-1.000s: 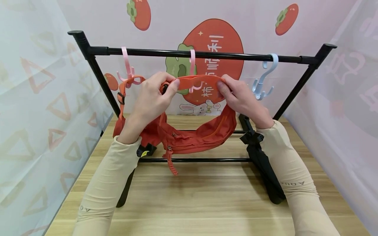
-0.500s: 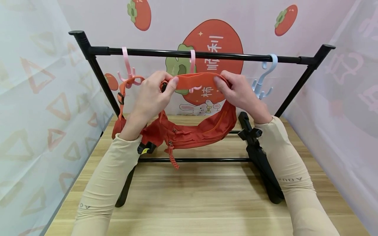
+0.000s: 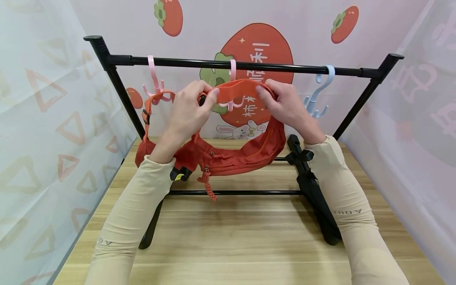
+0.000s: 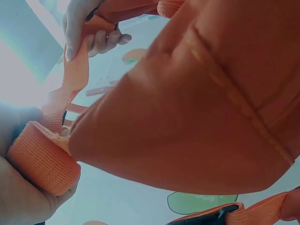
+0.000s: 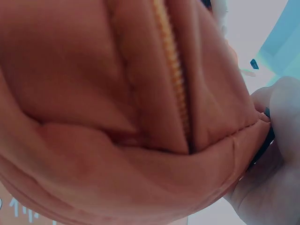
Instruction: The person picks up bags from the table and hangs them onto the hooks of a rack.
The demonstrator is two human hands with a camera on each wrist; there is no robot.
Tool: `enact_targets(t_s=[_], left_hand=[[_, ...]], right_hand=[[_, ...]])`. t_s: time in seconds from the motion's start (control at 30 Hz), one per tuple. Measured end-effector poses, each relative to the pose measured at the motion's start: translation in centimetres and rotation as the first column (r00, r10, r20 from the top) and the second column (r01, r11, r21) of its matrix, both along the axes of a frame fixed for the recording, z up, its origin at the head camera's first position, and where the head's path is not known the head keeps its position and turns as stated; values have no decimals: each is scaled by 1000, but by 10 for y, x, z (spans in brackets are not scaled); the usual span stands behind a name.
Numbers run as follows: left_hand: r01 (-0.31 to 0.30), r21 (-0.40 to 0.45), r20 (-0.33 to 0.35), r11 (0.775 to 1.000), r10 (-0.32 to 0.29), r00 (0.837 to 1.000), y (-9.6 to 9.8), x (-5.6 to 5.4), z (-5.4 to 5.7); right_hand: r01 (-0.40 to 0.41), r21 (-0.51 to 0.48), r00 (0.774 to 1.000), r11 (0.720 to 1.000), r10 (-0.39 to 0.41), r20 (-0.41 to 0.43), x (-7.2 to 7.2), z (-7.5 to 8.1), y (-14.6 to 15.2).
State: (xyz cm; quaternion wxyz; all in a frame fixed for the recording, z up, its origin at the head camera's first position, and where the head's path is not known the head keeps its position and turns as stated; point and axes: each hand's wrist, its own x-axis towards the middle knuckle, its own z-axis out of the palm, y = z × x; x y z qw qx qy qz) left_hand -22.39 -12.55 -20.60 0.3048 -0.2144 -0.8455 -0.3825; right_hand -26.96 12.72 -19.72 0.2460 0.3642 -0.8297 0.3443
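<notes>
Left hand (image 3: 191,106) and right hand (image 3: 286,105) both pinching the orange waist-bag strap (image 3: 235,91), slack could snag the middle pink hook (image 3: 233,70) tbh.

L forearm (image 3: 133,219) & R forearm (image 3: 350,209) extended fwd, angled inward, sleeved; wrists (image 3: 166,145) bare. From my side, L hand (image 3: 192,107) & R hand (image 3: 287,106) approx. level, w/ gap between. Both in pinch grip: fingers (image 3: 198,86) bent, thumbs (image 3: 213,97) slanting up twd. each other.
</notes>
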Motion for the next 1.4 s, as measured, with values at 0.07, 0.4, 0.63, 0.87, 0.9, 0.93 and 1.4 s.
enact_targets(t_s=[0.07,0.4,0.63,0.87,0.9,0.93,1.4], left_hand=[[-3,-4,-3,1000,3,1000,0,-2,0],[-10,-41,40,999,11,999,4,-5,-5],[-8,-58,26,998,9,1000,7,-8,-4],[0,-68,24,998,1,1000,8,-10,-4],[1,-69,26,998,1,1000,8,-10,-5],[1,-69,28,998,1,1000,8,-10,-5],[5,-72,39,997,-2,999,6,-14,-11]], right_hand=[[10,1,1000,1000,-10,-3,-2,0,1],[60,25,998,998,-60,-1,-14,-6,5],[84,29,996,996,-84,6,-19,-9,7],[107,46,994,993,-107,4,-23,-13,8],[108,48,994,993,-109,7,-23,-14,8],[110,50,994,993,-111,12,-23,-14,8],[104,72,993,992,-107,45,-26,-21,9]])
